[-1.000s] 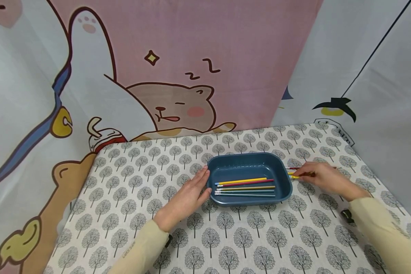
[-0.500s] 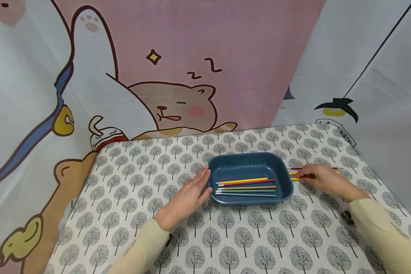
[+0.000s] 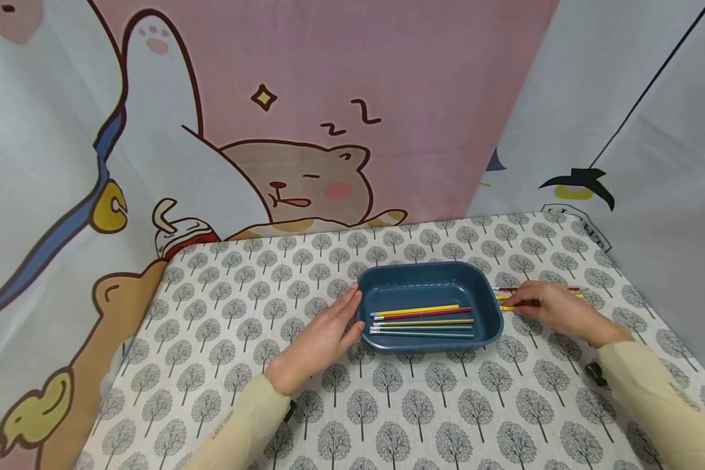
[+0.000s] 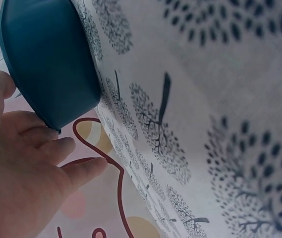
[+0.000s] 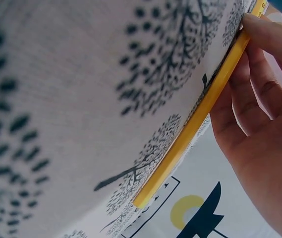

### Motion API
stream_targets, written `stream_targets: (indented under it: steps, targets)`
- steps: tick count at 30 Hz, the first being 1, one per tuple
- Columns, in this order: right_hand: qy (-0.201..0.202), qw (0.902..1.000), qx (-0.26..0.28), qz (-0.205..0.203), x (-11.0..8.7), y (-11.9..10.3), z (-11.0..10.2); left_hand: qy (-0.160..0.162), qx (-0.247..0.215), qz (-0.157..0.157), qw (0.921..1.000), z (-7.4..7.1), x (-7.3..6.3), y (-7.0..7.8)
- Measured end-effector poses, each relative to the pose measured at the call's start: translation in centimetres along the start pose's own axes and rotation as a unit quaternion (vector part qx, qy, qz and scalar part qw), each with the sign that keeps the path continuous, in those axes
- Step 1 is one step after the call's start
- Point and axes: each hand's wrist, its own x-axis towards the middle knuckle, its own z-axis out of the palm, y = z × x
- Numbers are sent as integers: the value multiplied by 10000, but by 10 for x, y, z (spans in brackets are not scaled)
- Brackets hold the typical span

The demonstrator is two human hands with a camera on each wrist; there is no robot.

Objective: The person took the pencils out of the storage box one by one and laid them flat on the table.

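A dark blue rectangular tray (image 3: pixel 425 269) sits on the table, with several pencils inside: a yellow one (image 3: pixel 411 311), a red one (image 3: pixel 446 312), and gold and teal-green ones (image 3: pixel 429 335) nearer the front. My left hand (image 3: pixel 326 333) is at the tray's left end, its relaxed fingers resting along the outer wall and rim. Just beyond the right end, my right hand (image 3: pixel 555 310) pinches a yellow pencil (image 5: pixel 190 131) between thumb and fingers, close along the tablecloth. Beside that hand lie another yellow pencil (image 3: pixel 501 297), partly hidden, and a red pencil (image 3: pixel 571 288).
A white cloth (image 3: pixel 258 385) printed with grey trees covers the table. Cartoon-printed curtains (image 3: pixel 429 130) rise directly behind the table's back edge and along both sides.
The view has shifted very slightly. My right fingers have closed in a little on the yellow pencil near the tray's right end; the left hand and tray stay in place.
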Motion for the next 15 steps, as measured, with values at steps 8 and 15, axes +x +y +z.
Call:
stream_targets:
  steps: [8,15]
  targets:
    - [-61,9999,111,105,-1,-1,1,21,151,-9,9999,-2,0,2]
    - [-56,9998,-143,116,1,-2,1,59,231,69,9997,-4,2,2]
